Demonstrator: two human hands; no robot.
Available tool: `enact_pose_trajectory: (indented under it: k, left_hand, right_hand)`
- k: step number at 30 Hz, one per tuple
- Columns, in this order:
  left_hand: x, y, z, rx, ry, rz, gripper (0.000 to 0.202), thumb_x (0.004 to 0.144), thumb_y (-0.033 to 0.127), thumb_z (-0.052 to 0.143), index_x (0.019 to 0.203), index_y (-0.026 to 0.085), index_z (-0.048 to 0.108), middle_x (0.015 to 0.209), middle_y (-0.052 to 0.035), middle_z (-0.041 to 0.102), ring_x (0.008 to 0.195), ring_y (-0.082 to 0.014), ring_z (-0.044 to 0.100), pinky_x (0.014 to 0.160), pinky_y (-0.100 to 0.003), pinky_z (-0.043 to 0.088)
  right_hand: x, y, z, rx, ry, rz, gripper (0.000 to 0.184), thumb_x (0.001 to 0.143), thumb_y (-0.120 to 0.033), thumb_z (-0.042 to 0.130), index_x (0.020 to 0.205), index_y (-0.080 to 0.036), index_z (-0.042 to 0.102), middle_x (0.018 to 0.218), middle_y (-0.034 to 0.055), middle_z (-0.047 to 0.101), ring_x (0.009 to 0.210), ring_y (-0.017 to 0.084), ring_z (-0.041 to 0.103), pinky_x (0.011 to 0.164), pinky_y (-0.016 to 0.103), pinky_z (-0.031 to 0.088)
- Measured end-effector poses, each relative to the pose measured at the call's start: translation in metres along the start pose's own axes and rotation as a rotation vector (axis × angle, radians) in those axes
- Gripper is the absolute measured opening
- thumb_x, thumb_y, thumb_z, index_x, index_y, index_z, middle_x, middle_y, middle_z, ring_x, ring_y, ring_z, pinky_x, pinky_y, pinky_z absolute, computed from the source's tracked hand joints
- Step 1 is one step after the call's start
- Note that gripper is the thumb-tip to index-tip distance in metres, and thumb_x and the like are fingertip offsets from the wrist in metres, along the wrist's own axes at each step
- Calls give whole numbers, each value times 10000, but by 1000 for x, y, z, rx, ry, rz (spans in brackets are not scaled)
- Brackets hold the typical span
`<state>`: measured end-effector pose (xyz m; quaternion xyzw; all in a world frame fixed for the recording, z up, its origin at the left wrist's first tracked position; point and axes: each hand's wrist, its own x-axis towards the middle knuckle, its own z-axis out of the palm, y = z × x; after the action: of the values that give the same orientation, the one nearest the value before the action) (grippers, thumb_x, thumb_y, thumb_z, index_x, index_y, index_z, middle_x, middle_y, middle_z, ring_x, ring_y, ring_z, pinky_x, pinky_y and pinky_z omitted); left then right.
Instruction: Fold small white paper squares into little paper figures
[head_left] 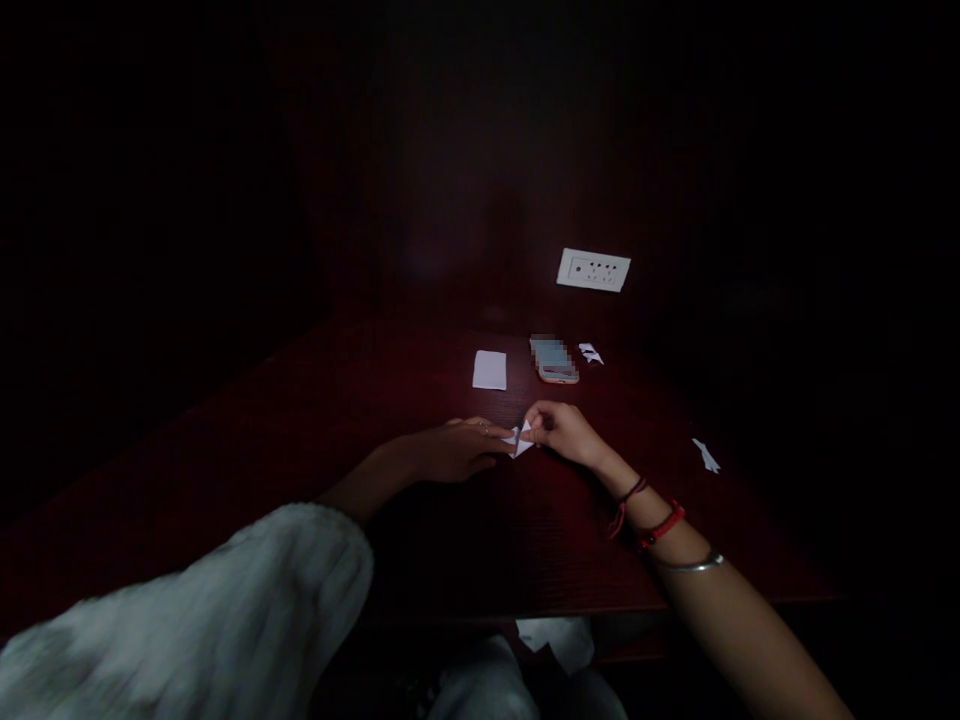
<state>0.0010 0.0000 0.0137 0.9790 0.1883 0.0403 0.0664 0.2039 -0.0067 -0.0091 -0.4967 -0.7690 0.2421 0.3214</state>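
Right hand (pixel 566 432) is pinching the folded white paper (pixel 526 440) just below frame centre; left hand (pixel 459 448) is lying extended, unclenched, fingertips touching its left side. Step looks like creasing a fold; next move seems to call for steady pinning while pressing the crease. White sheet (pixel 490 370) and phone (pixel 553 356) are lying near frame centre, paper scraps (pixel 592 354) right of phone, folded strip (pixel 706 456) at right, all on the red table (pixel 390 400).
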Motion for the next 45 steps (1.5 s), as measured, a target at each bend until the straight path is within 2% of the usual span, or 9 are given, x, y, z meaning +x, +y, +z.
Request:
enact_pose_trajectory:
  k: [8, 12, 15, 20, 25, 32, 38, 45]
  left_hand:
    - [-2, -4, 3, -43, -20, 15, 299, 786, 201, 372, 1077, 264, 405, 1205, 13, 368, 1098, -158, 303, 886, -328, 264]
    - [-2, -2, 1, 13, 26, 26, 289, 780, 197, 380, 1056, 262, 437, 1182, 5, 389, 1082, -163, 331, 886, -324, 267]
    - [-1, 1, -2, 56, 75, 28, 261, 770, 209, 395, 1014, 245, 481, 1123, -13, 433, 1013, -165, 400, 863, -310, 293]
    - [0, 7, -4, 13, 50, 17, 250, 773, 206, 377, 999, 197, 483, 966, -26, 520, 868, -135, 484, 788, -255, 357]
    - [0, 7, 0, 64, 68, -31, 329, 770, 226, 383, 1099, 209, 404, 1055, -40, 482, 948, -163, 448, 817, -285, 343]
    - [0, 8, 2, 113, 60, -6, 317, 766, 219, 377, 1077, 236, 437, 1070, -33, 453, 938, -167, 448, 798, -284, 354]
    - [1, 9, 2, 123, 68, -13, 314, 762, 207, 366, 1066, 228, 442, 1043, -36, 463, 929, -169, 452, 787, -281, 359]
    - [2, 11, 3, 89, 71, -26, 306, 753, 179, 362, 1048, 198, 444, 1034, -49, 454, 898, -158, 465, 784, -265, 361]
  right_hand:
    - [0, -2, 8, -78, 62, 60, 223, 590, -247, 602, 754, -162, 478, 596, -29, 547, 515, 67, 483, 507, 176, 354]
    - [4, -3, 10, -117, 103, 121, 231, 573, -234, 612, 748, -166, 477, 583, -33, 541, 505, 69, 480, 499, 177, 348]
    - [8, -3, 11, -129, 115, 166, 234, 561, -236, 617, 737, -167, 479, 583, -33, 540, 504, 69, 480, 495, 178, 347]
    - [10, -1, 13, -135, 142, 207, 246, 550, -246, 623, 729, -168, 472, 593, -31, 542, 509, 70, 481, 493, 179, 347]
    - [10, -2, 13, -127, 142, 207, 216, 571, -254, 602, 723, -170, 472, 597, -28, 544, 512, 70, 481, 495, 179, 345]
    - [11, -6, 10, -155, 127, 194, 84, 605, -239, 554, 620, -163, 522, 574, -19, 543, 510, 65, 468, 492, 168, 333]
    - [12, -6, 10, -191, 148, 190, 70, 605, -226, 550, 596, -157, 543, 584, -8, 562, 517, 68, 472, 502, 172, 330]
    - [12, -3, 12, -194, 165, 115, 91, 621, -234, 543, 618, -148, 573, 607, 1, 582, 537, 76, 489, 513, 175, 341]
